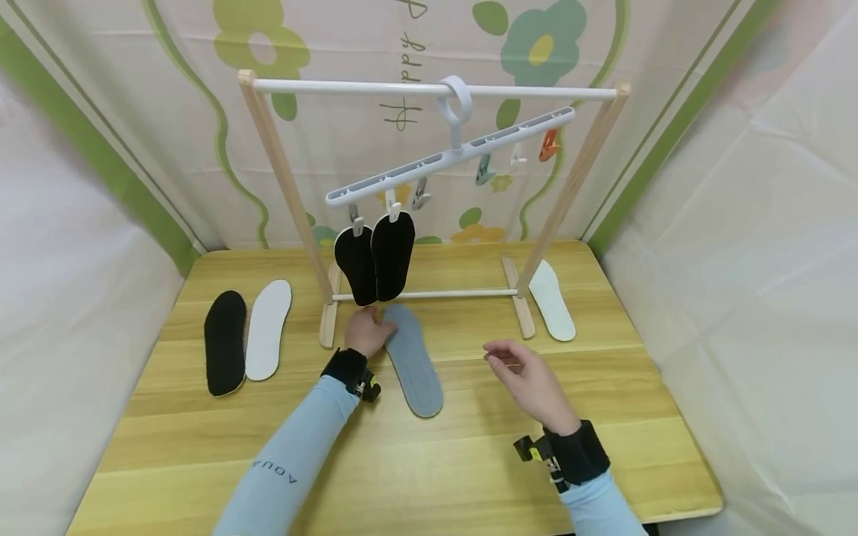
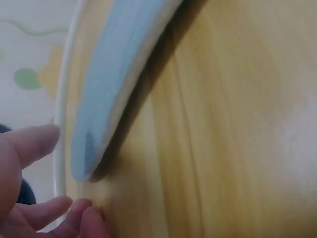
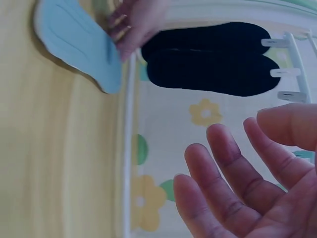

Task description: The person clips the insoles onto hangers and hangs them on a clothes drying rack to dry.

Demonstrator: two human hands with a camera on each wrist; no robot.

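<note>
A grey insole (image 1: 413, 362) lies on the wooden table (image 1: 469, 461) in front of the rack. My left hand (image 1: 377, 328) is at its far tip. In the left wrist view the thumb (image 2: 34, 141) stands a little apart from the grey insole (image 2: 106, 94), whose tip is slightly raised, and the fingers (image 2: 74, 213) lie just beside it. My right hand (image 1: 499, 359) hovers over the table to the right with relaxed fingers (image 3: 233, 163), holding nothing. Two black insoles (image 1: 375, 260) hang clipped to a tilted white hanger (image 1: 449, 152).
The hanger hangs on a wooden rack (image 1: 275, 149) with a white top rail. Left of the rack on the table lie a black insole (image 1: 224, 342) and a white insole (image 1: 268, 330). Another white insole (image 1: 552, 299) lies at the right foot. Fabric walls enclose the table.
</note>
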